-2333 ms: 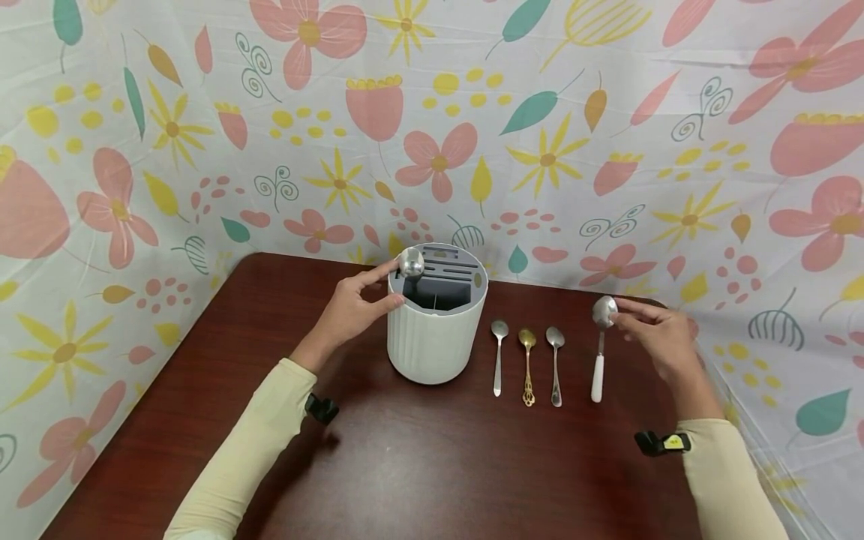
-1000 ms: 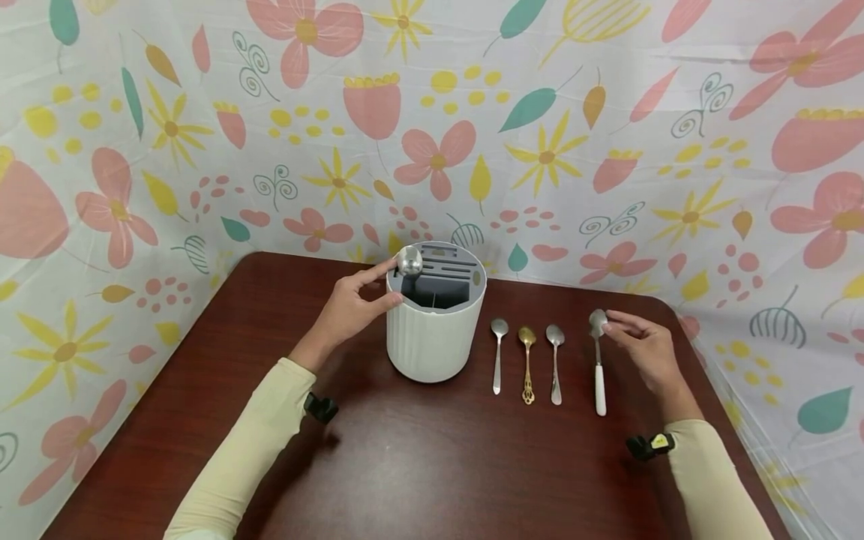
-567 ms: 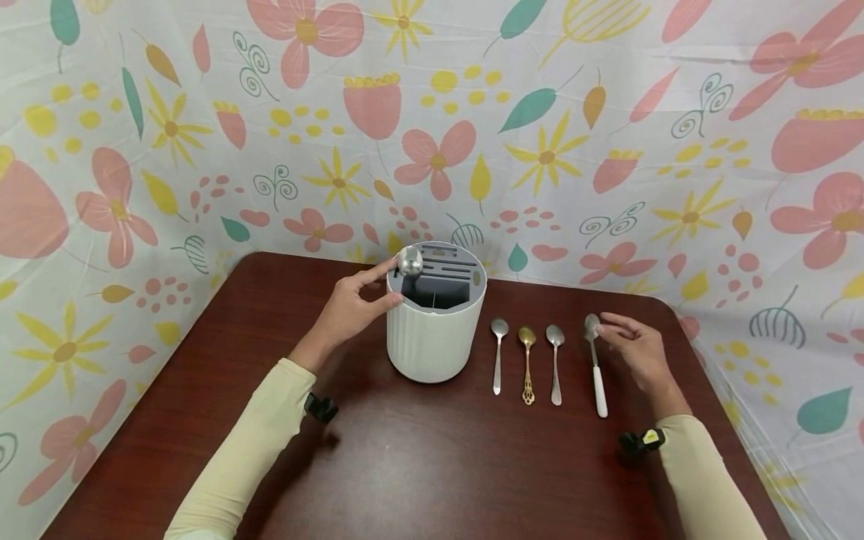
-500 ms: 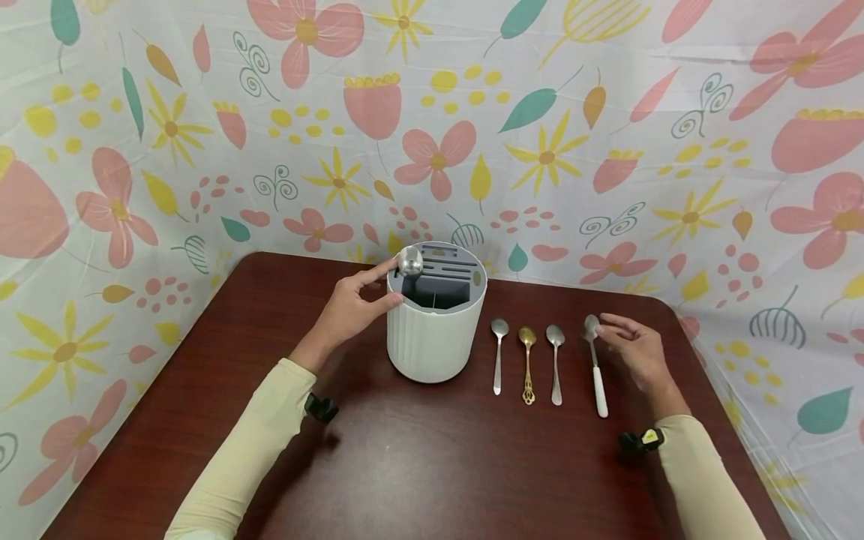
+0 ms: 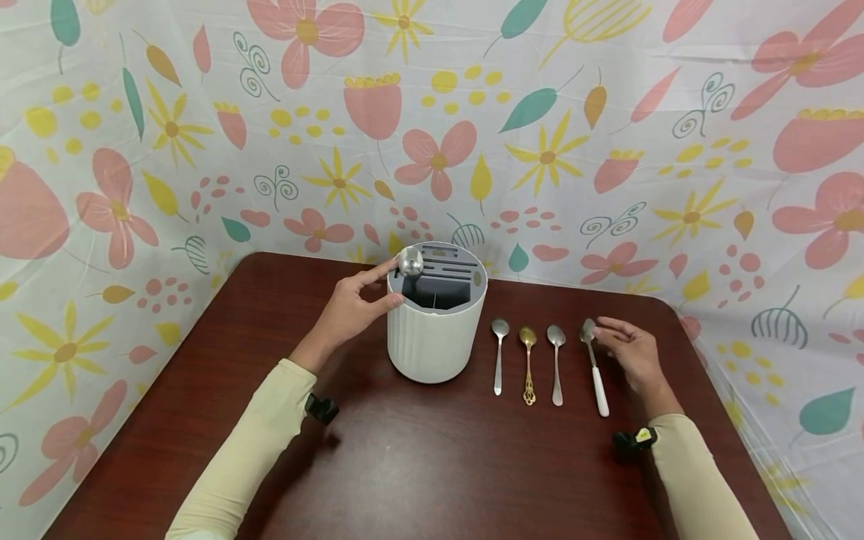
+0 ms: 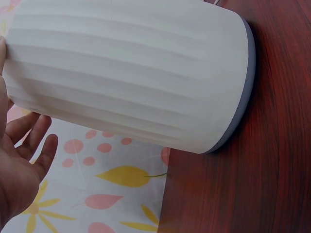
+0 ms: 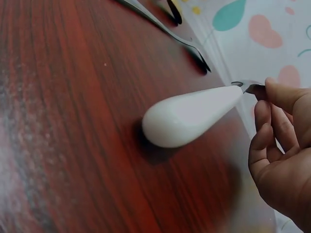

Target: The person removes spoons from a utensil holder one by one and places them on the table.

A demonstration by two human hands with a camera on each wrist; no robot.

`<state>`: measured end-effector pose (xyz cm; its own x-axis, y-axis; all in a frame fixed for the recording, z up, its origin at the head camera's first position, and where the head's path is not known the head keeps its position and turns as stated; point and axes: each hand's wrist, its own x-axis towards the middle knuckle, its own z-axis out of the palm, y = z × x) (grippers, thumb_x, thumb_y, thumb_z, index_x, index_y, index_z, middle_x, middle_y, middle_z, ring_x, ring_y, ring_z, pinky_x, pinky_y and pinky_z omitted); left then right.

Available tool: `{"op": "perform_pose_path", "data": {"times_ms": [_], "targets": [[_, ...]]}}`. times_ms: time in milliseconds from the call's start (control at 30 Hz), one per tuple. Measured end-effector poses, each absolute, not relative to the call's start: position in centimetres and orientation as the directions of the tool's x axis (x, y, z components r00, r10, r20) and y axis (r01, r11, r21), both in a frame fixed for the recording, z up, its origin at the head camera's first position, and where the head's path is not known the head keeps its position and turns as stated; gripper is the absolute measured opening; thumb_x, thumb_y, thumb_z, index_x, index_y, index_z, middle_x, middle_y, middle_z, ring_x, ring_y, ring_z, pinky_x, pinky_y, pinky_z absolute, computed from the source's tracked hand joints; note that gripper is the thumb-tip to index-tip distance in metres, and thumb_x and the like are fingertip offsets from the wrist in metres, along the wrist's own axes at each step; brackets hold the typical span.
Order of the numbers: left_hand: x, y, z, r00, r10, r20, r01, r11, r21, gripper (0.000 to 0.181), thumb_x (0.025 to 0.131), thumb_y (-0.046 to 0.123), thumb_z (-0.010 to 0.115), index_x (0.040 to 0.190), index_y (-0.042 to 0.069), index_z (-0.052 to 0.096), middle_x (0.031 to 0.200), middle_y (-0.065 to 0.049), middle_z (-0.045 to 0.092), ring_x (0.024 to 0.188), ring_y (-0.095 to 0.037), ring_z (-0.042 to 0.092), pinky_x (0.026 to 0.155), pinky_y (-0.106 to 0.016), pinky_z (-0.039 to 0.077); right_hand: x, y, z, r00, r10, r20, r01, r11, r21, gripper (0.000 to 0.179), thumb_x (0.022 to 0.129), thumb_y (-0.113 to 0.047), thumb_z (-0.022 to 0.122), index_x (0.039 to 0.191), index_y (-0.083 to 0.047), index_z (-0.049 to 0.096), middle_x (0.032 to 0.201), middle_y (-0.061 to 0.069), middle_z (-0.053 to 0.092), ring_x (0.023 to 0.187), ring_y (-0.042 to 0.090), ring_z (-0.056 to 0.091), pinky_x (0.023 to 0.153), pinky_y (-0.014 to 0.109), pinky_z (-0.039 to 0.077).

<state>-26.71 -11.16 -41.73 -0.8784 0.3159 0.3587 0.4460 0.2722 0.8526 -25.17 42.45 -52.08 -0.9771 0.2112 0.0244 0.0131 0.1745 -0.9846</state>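
Note:
A white ribbed utensil holder (image 5: 435,337) (image 6: 131,73) stands on the dark wooden table (image 5: 418,457). A metal spoon (image 5: 409,262) sticks up from its left rim. My left hand (image 5: 390,285) (image 6: 22,160) reaches to it: the index fingertip touches the spoon's bowl, the thumb rests on the holder's wall, and the other fingers hang free. My right hand (image 5: 597,334) (image 7: 265,94) pinches the metal neck of a white-handled spoon (image 5: 597,379) (image 7: 189,116), whose handle lies on the table.
Three spoons lie in a row between holder and right hand: a silver one (image 5: 498,352), a gold one (image 5: 527,364), another silver one (image 5: 556,364). Flowered cloth (image 5: 432,135) walls the table's back and sides. The table's right edge is close to my right hand.
My right hand has lowered the white-handled spoon onto the table and drawn it left toward the row. The left hand and the spoon in the holder have not moved.

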Motion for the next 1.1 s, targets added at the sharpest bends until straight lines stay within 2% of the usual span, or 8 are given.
{"op": "perform_pose_path", "data": {"times_ms": [233, 433, 700, 1000, 1100], "targets": [[-26.6, -11.2, -41.7, -0.876, 0.309, 0.37, 0.459, 0.298, 0.837, 0.06, 0.092, 0.044, 0.076, 0.148, 0.039, 0.054, 0.149, 0.006, 0.056, 0.12, -0.026, 0.055, 0.081, -0.044, 0.053, -25.1, 42.3, -52.2, -0.975, 0.222, 0.011, 0.043, 0.24, -0.97, 0.044, 0.096, -0.014, 0.074, 0.133, 0.005, 0.064, 0.088, -0.019, 0.076, 0.075, 0.0, 0.067, 0.06, 0.021, 0.051], [-26.6, -11.1, -41.6, -0.875, 0.31, 0.372, 0.462, 0.303, 0.834, 0.061, 0.092, 0.047, 0.075, 0.148, 0.037, 0.054, 0.149, 0.004, 0.056, 0.119, -0.027, 0.055, 0.075, -0.04, 0.052, -25.3, 42.4, -52.6, -0.976, 0.217, 0.013, 0.041, 0.241, -0.97, 0.045, 0.097, -0.012, 0.072, 0.134, 0.009, 0.061, 0.09, -0.015, 0.076, 0.076, 0.001, 0.068, 0.06, 0.021, 0.052], [-26.5, -11.1, -41.5, -0.873, 0.314, 0.372, 0.461, 0.286, 0.84, 0.061, 0.092, 0.046, 0.076, 0.149, 0.036, 0.054, 0.15, 0.004, 0.055, 0.122, -0.03, 0.054, 0.084, -0.048, 0.052, -25.3, 42.6, -52.8, -0.976, 0.215, 0.027, 0.055, 0.365, -0.929, 0.046, 0.099, -0.02, 0.071, 0.133, 0.008, 0.061, 0.088, -0.021, 0.074, 0.077, -0.001, 0.067, 0.062, 0.021, 0.054], [-26.6, -11.1, -41.6, -0.877, 0.307, 0.369, 0.456, 0.292, 0.841, 0.06, 0.092, 0.043, 0.077, 0.147, 0.039, 0.055, 0.148, 0.006, 0.056, 0.119, -0.022, 0.056, 0.084, -0.047, 0.054, -24.4, 43.6, -52.6, -0.986, 0.163, 0.021, 0.056, 0.456, -0.888, 0.053, 0.098, -0.028, 0.071, 0.137, 0.007, 0.06, 0.092, -0.023, 0.072, 0.081, -0.006, 0.067, 0.065, 0.021, 0.057], [-26.7, -11.1, -41.7, -0.875, 0.313, 0.369, 0.457, 0.286, 0.842, 0.06, 0.093, 0.04, 0.077, 0.148, 0.037, 0.055, 0.149, 0.005, 0.056, 0.122, -0.025, 0.056, 0.086, -0.049, 0.053, -24.0, 43.9, -52.3, -0.991, 0.128, 0.03, 0.042, 0.524, -0.851, 0.053, 0.097, -0.03, 0.073, 0.136, 0.005, 0.063, 0.095, -0.021, 0.073, 0.083, -0.009, 0.066, 0.065, 0.021, 0.056]]}}
